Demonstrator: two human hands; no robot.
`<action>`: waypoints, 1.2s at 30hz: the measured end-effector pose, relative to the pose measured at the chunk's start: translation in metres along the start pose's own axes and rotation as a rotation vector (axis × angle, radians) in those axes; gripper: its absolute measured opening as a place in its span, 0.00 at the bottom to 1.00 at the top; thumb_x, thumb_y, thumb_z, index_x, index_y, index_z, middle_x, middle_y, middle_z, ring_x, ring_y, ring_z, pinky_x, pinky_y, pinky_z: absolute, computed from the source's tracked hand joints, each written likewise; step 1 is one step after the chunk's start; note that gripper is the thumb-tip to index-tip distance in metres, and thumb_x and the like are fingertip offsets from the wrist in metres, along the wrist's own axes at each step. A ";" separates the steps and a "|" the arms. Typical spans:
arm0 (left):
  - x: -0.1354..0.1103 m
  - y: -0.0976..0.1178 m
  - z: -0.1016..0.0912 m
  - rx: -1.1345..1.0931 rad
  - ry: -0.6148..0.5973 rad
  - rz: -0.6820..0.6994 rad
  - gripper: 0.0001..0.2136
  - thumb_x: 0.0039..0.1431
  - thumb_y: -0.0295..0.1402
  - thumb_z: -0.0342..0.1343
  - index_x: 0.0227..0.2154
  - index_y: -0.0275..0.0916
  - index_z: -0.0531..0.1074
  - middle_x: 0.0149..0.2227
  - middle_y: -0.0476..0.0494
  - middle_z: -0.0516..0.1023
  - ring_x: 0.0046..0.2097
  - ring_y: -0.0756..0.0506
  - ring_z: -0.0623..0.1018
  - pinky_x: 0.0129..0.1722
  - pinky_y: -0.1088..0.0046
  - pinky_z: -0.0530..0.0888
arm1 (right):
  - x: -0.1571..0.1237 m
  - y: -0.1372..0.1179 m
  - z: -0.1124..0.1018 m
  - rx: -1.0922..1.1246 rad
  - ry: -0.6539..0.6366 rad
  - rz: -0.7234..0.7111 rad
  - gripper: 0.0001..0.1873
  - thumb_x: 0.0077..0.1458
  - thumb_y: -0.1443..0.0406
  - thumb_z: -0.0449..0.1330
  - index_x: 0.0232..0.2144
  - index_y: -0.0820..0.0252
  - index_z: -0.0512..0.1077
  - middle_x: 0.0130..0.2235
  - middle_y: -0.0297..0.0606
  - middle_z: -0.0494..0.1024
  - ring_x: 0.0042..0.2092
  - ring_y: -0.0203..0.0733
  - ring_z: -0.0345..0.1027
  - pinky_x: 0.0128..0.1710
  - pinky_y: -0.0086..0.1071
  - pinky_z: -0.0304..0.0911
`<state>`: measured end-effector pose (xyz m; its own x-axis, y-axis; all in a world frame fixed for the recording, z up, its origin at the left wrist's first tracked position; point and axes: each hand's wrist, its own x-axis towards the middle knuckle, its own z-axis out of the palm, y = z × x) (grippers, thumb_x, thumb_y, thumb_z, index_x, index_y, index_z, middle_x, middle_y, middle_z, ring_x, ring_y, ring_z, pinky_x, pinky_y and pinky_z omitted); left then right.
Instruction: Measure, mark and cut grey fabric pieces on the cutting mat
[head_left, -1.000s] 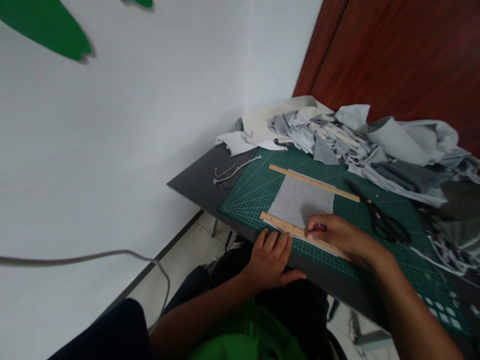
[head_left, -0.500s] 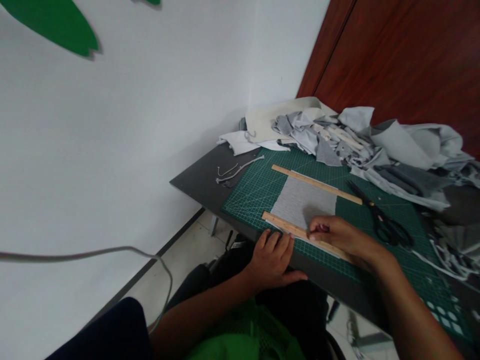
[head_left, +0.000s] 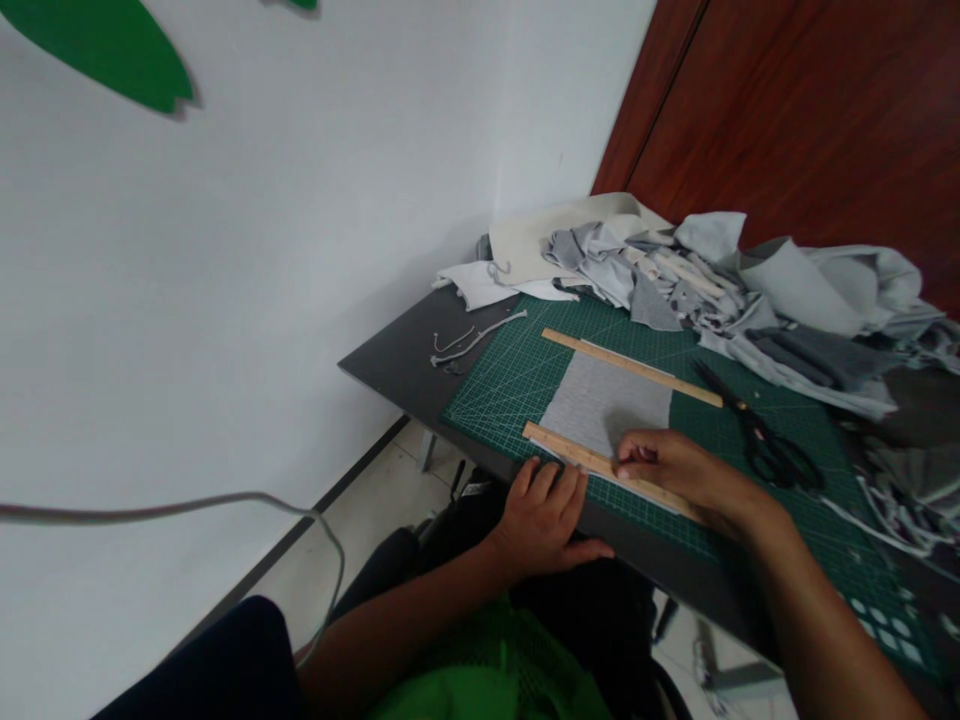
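A grey fabric rectangle lies on the green cutting mat, with a wooden ruler along its far edge and a second wooden ruler along its near edge. My right hand rests on the near ruler, fingers curled and pressed down on it. My left hand lies at the table's front edge just below that ruler's left end, fingers stretched out and flat, thumb out to the right, holding nothing.
Black scissors lie on the mat to the right of the fabric. A heap of grey and white cloth fills the back of the dark table. Thin fabric strips lie at the left corner. A cable hangs at left.
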<state>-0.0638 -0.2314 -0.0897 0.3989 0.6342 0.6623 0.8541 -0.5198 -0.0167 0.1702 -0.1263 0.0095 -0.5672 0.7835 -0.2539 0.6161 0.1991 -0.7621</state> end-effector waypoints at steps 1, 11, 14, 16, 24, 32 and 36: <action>0.000 0.000 0.000 0.000 0.004 -0.003 0.42 0.64 0.68 0.42 0.59 0.34 0.75 0.58 0.34 0.78 0.54 0.36 0.75 0.64 0.53 0.63 | 0.000 -0.001 0.000 0.004 0.001 0.004 0.18 0.59 0.50 0.65 0.29 0.58 0.74 0.29 0.31 0.71 0.33 0.39 0.62 0.31 0.31 0.54; 0.002 -0.001 -0.001 -0.027 0.010 -0.009 0.42 0.65 0.67 0.41 0.58 0.33 0.76 0.56 0.33 0.79 0.54 0.36 0.75 0.65 0.53 0.62 | 0.001 0.000 0.000 -0.001 0.004 0.015 0.19 0.58 0.49 0.65 0.30 0.58 0.74 0.29 0.31 0.69 0.32 0.39 0.61 0.30 0.31 0.54; 0.001 0.000 -0.001 -0.011 -0.026 -0.008 0.42 0.63 0.68 0.43 0.60 0.35 0.74 0.58 0.34 0.78 0.56 0.35 0.74 0.65 0.51 0.62 | 0.001 0.004 0.001 -0.019 0.015 0.007 0.19 0.58 0.49 0.65 0.31 0.58 0.75 0.29 0.32 0.70 0.32 0.40 0.62 0.30 0.31 0.55; 0.000 -0.001 -0.002 0.000 -0.037 0.014 0.40 0.64 0.67 0.44 0.63 0.38 0.72 0.60 0.35 0.77 0.58 0.34 0.73 0.66 0.50 0.61 | 0.002 0.006 0.001 -0.027 0.023 -0.003 0.18 0.58 0.49 0.65 0.31 0.58 0.75 0.29 0.31 0.70 0.32 0.39 0.62 0.30 0.31 0.55; 0.004 -0.008 -0.009 -0.042 -0.001 0.167 0.37 0.69 0.62 0.42 0.61 0.34 0.72 0.66 0.35 0.71 0.72 0.34 0.61 0.72 0.47 0.49 | 0.004 0.007 -0.001 -0.061 0.001 -0.013 0.17 0.59 0.51 0.64 0.30 0.58 0.74 0.28 0.30 0.71 0.31 0.39 0.62 0.30 0.31 0.54; 0.013 -0.002 -0.016 -0.075 -0.141 0.196 0.40 0.69 0.62 0.42 0.68 0.32 0.64 0.71 0.32 0.62 0.74 0.33 0.55 0.73 0.50 0.47 | 0.008 0.017 0.000 -0.034 -0.003 -0.028 0.17 0.58 0.51 0.65 0.31 0.59 0.74 0.29 0.31 0.72 0.32 0.39 0.63 0.30 0.31 0.55; 0.018 0.002 -0.023 -0.058 -0.239 0.185 0.45 0.66 0.64 0.45 0.69 0.27 0.59 0.73 0.29 0.57 0.75 0.32 0.51 0.73 0.52 0.48 | 0.007 0.013 0.000 -0.051 0.011 -0.036 0.18 0.58 0.50 0.65 0.30 0.58 0.74 0.28 0.31 0.71 0.32 0.39 0.62 0.31 0.31 0.55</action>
<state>-0.0624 -0.2342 -0.0603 0.6192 0.6389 0.4565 0.7419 -0.6664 -0.0737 0.1742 -0.1184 -0.0022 -0.5837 0.7816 -0.2202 0.6225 0.2566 -0.7394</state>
